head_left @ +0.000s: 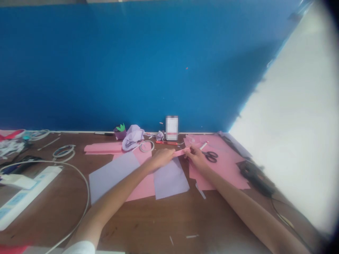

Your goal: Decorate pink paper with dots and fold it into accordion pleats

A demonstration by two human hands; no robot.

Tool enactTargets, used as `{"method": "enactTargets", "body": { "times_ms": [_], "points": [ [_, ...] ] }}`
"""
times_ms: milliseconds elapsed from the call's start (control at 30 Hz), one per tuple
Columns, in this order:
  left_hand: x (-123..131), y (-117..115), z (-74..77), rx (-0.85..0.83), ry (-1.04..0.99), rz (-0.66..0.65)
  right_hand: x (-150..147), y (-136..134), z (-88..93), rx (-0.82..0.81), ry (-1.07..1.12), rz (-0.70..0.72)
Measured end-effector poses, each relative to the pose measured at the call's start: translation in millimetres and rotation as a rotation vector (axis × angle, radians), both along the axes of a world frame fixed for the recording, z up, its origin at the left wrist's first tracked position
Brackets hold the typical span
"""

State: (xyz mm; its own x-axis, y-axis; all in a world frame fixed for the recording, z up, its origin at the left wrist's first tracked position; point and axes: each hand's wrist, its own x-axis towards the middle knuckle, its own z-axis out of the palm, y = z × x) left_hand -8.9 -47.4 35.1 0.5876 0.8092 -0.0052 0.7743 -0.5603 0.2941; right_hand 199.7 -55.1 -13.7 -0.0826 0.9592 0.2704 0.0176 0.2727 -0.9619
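Note:
A narrow pink paper strip [180, 152] stretches between my two hands, above the sheets on the table. My left hand [163, 158] is closed on its left end. At the other end, my right hand [196, 157] pinches the strip between thumb and fingers. Under and beside my left hand lie lavender paper sheets [171, 180] and a pink sheet [140, 187]. Black-handled scissors [211, 156] rest just right of my right hand on a larger pink sheet [225, 173]. The scissor blades are partly hidden.
Crumpled lavender paper [134, 137], a tape roll [146, 146] and a red pen-like tool [166, 143] lie farther back. A white power strip [29, 194] and a looping cable [86, 187] occupy the left. A dark device [255, 178] sits right. The blue wall [148, 70] bounds the back.

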Motion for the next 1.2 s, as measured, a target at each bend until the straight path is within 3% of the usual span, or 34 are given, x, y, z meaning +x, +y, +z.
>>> {"method": "enactTargets", "body": {
  "times_ms": [200,333,467,667,833,967,1100,1200],
  "points": [
    [3.6,-7.1,5.0,0.056,-0.200,-0.022,-0.2,0.3,0.8,-0.028,0.079,-0.014],
    [3.3,-3.1,2.3,0.157,-0.132,-0.092,1.5,4.0,-3.2,-0.052,0.122,-0.077],
    [0.7,4.2,-5.1,0.212,-0.110,-0.068,2.9,5.5,-4.4,-0.083,0.146,-0.075],
    [-2.6,9.4,-5.4,0.099,-0.242,-0.031,1.7,3.6,-1.3,-0.038,0.129,-0.003],
    [-3.2,8.8,3.3,-0.124,-0.420,0.004,2.0,4.0,-1.9,-0.039,0.073,-0.045],
    [-4.9,7.2,3.6,-0.229,-0.384,0.004,1.5,3.3,-1.9,-0.044,0.030,-0.041],
    [-2.2,3.5,-3.7,-0.106,-0.324,0.055,1.2,1.4,-2.0,-0.029,0.037,-0.062],
    [1.7,1.3,-6.1,0.002,-0.338,-0.038,1.7,1.8,-2.3,-0.014,0.073,-0.086]
  ]
}}
